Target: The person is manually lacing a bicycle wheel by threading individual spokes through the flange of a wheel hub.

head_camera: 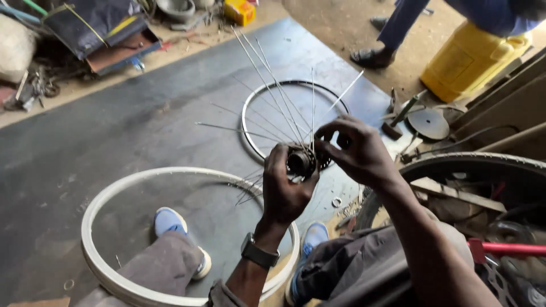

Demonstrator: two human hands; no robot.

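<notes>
Mid-lacing, I judge: my left hand [284,190] grips the wheel hub [300,161] at frame centre, my right hand [357,150] pinches a spoke [312,108]. Next needs careful threading.

The person wears a dark wristwatch [259,254], grey trousers [162,264] and light blue shoes [169,220] with white soles.

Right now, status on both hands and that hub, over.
Left hand gripping wheel hub from below. Right hand, fingers pinching at the spokes fanning upward. White rim on floor underneath. Nothing blocking.
</notes>
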